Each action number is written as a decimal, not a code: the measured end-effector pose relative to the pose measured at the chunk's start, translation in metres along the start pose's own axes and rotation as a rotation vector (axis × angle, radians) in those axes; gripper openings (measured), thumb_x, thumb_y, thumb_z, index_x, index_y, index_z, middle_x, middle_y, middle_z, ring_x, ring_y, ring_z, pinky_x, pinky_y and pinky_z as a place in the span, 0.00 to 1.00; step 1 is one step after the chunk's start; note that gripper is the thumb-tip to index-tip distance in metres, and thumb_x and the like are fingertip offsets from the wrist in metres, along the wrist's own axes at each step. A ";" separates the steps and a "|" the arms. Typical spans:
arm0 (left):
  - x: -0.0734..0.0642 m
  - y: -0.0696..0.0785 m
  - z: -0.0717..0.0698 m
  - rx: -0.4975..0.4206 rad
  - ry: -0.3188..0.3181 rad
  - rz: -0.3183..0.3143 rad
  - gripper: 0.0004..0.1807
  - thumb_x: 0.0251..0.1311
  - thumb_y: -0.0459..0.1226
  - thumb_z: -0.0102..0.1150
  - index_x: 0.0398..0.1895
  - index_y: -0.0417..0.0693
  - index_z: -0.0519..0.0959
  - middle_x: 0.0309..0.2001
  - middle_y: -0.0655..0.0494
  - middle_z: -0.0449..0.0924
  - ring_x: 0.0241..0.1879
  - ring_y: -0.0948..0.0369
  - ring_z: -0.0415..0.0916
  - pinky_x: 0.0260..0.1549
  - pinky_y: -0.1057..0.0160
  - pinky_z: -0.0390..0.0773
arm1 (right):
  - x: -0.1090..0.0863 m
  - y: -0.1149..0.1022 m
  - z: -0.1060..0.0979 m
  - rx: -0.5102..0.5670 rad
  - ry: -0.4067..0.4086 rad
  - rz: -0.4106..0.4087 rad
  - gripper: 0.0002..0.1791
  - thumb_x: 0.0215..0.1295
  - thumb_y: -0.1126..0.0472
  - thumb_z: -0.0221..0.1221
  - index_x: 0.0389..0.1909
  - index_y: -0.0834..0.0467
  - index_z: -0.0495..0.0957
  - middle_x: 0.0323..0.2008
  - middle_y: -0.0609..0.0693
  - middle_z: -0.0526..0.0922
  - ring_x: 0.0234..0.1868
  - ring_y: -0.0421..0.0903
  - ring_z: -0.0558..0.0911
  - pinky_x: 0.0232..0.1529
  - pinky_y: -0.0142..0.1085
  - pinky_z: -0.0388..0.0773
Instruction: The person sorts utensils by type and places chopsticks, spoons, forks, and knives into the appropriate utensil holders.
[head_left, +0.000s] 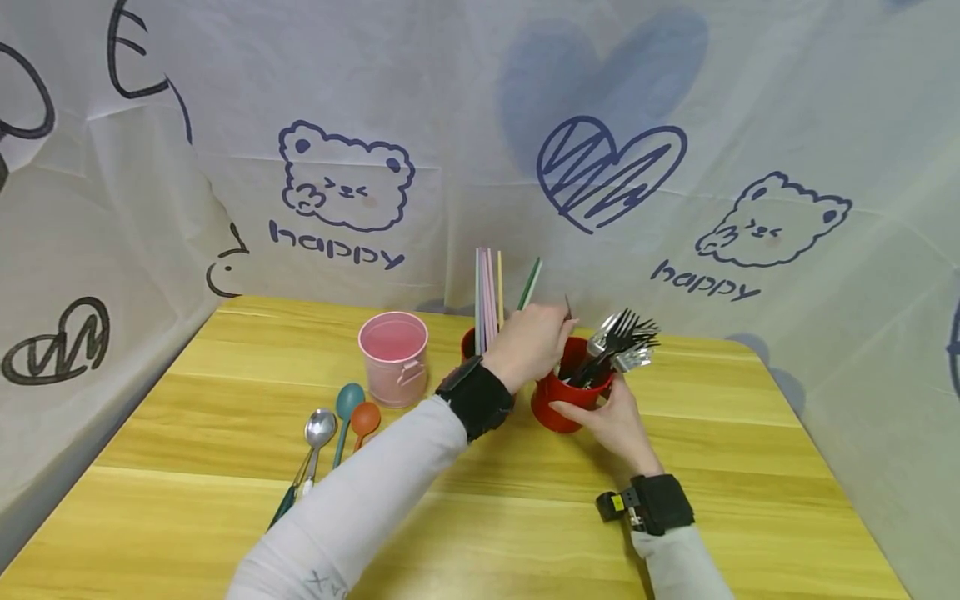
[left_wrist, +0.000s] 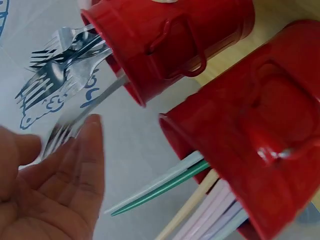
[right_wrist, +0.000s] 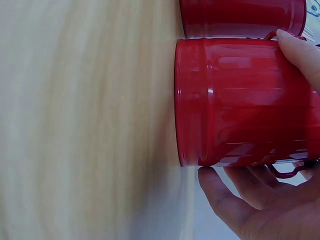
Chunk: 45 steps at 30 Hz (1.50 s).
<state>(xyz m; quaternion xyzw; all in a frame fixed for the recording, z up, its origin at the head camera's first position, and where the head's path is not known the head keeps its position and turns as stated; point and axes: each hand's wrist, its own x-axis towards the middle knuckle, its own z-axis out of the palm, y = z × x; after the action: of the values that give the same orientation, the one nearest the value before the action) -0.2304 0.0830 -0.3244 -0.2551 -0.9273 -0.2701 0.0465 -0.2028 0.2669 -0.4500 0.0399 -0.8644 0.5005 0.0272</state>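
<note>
My left hand (head_left: 528, 342) reaches over the red buckets and pinches a silver fork (left_wrist: 102, 96) near its tines, its handle end inside the right red bucket (head_left: 558, 408). Black and silver forks (left_wrist: 52, 75) stick out of that bucket, tines outward. Around its side my right hand (head_left: 618, 421) curls, the thumb on one side and the fingers on the other, as the right wrist view shows. Close beside stands the left red bucket (left_wrist: 250, 110), holding pink, purple, yellow and green sticks (head_left: 487, 292); my left wrist partly hides it in the head view.
A pink bucket (head_left: 393, 383) stands left of the red ones. In front of it lie a blue spoon (head_left: 349, 402), an orange spoon (head_left: 365, 418) and a silver spoon (head_left: 320, 427), partly behind my left sleeve. A printed cloth (head_left: 465, 167) hangs behind the wooden table (head_left: 495, 517).
</note>
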 end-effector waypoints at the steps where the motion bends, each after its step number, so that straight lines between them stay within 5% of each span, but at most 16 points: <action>1: -0.001 -0.001 0.001 0.015 -0.010 -0.005 0.15 0.78 0.44 0.45 0.44 0.45 0.79 0.27 0.54 0.75 0.24 0.61 0.75 0.23 0.72 0.75 | 0.000 0.000 0.000 0.003 0.002 -0.003 0.52 0.55 0.54 0.75 0.75 0.54 0.54 0.71 0.58 0.68 0.70 0.59 0.70 0.72 0.58 0.66; 6: -0.007 -0.008 0.001 0.046 -0.010 0.018 0.14 0.77 0.39 0.47 0.54 0.44 0.80 0.41 0.51 0.86 0.30 0.61 0.80 0.34 0.69 0.83 | 0.001 0.000 0.001 0.015 0.010 -0.019 0.54 0.53 0.54 0.76 0.75 0.55 0.54 0.71 0.58 0.69 0.70 0.58 0.71 0.71 0.57 0.68; 14: -0.021 -0.022 -0.002 -0.018 0.038 0.088 0.16 0.75 0.35 0.50 0.61 0.44 0.78 0.54 0.49 0.85 0.40 0.58 0.83 0.51 0.61 0.84 | 0.000 0.000 0.001 0.017 0.015 -0.012 0.53 0.53 0.54 0.76 0.75 0.57 0.54 0.70 0.59 0.69 0.69 0.58 0.71 0.70 0.57 0.69; 24: -0.054 -0.045 -0.008 -0.143 0.067 0.110 0.14 0.72 0.33 0.53 0.57 0.43 0.79 0.50 0.48 0.85 0.43 0.55 0.81 0.55 0.56 0.83 | -0.002 0.002 0.001 0.021 0.004 -0.019 0.52 0.55 0.54 0.75 0.75 0.57 0.54 0.71 0.59 0.68 0.70 0.58 0.70 0.71 0.58 0.67; 28: -0.074 -0.060 -0.012 -0.194 0.087 0.103 0.13 0.71 0.33 0.55 0.56 0.42 0.79 0.49 0.47 0.86 0.41 0.56 0.81 0.47 0.59 0.85 | -0.003 0.001 0.002 -0.003 -0.019 -0.017 0.52 0.56 0.52 0.74 0.75 0.56 0.53 0.72 0.59 0.68 0.70 0.58 0.70 0.70 0.58 0.68; 31: -0.087 -0.069 -0.017 -0.200 0.099 0.087 0.13 0.71 0.34 0.54 0.56 0.43 0.79 0.48 0.48 0.86 0.37 0.58 0.79 0.39 0.62 0.83 | -0.002 -0.002 -0.002 -0.042 -0.032 -0.033 0.53 0.56 0.52 0.74 0.76 0.57 0.52 0.72 0.60 0.68 0.70 0.59 0.70 0.70 0.59 0.68; 38: -0.120 -0.093 -0.020 -0.196 0.133 0.051 0.12 0.69 0.32 0.57 0.53 0.42 0.81 0.43 0.50 0.87 0.37 0.59 0.82 0.42 0.56 0.85 | -0.005 -0.007 -0.009 -0.140 -0.061 -0.055 0.56 0.55 0.53 0.75 0.76 0.60 0.48 0.71 0.64 0.68 0.70 0.62 0.70 0.71 0.61 0.66; 45: -0.148 -0.111 -0.016 -0.123 0.135 0.023 0.11 0.69 0.33 0.57 0.52 0.44 0.81 0.43 0.52 0.87 0.40 0.60 0.84 0.42 0.60 0.84 | -0.015 -0.010 -0.011 -0.206 -0.101 0.021 0.53 0.58 0.49 0.73 0.73 0.66 0.51 0.64 0.68 0.73 0.60 0.64 0.79 0.59 0.55 0.80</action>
<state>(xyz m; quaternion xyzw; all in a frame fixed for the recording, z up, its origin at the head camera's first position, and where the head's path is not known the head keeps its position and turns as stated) -0.1582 -0.0718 -0.3966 -0.2491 -0.9007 -0.3426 0.0962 -0.1868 0.2721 -0.4372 0.0530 -0.9118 0.4067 -0.0177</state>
